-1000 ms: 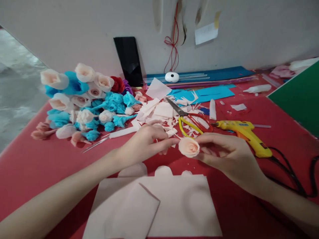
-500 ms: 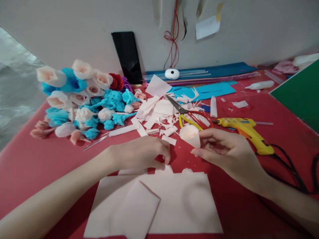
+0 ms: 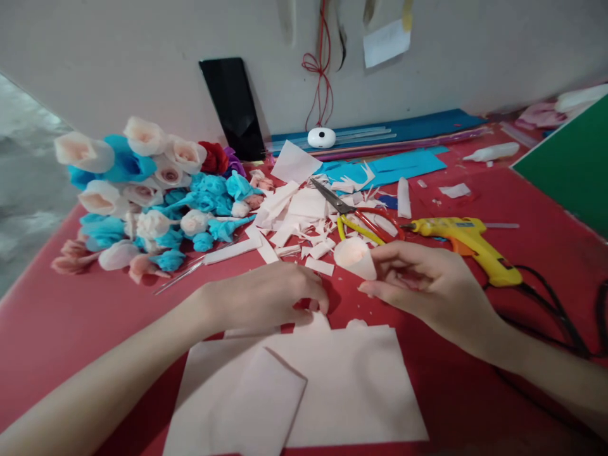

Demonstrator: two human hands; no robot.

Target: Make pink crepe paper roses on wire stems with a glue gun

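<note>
My right hand (image 3: 420,278) holds a small pale paper flower (image 3: 355,258), its cupped opening facing up and left, between thumb and fingers. To the left, my left hand (image 3: 275,291) is closed with fingertips pinching the top of a pale paper petal (image 3: 312,324) just beyond the edge of a large pale paper sheet (image 3: 356,386). A folded piece of the same paper (image 3: 266,399) lies on that sheet. Another small rounded paper piece (image 3: 356,323) peeks out past the far edge. The fingertips of my right hand are partly hidden behind the flower.
Scissors (image 3: 339,201) with red and yellow handles rest on paper scraps (image 3: 304,206). A yellow glue gun (image 3: 468,237) lies at right, its black cable (image 3: 553,304) trailing beside my right forearm. Finished paper flowers (image 3: 142,190) are piled at left. A phone (image 3: 232,107) leans against the wall.
The view has shifted slightly. My left fingertips stay at the petal, which stands a little more upright. My right hand still holds the paper flower in nearly the same place.
</note>
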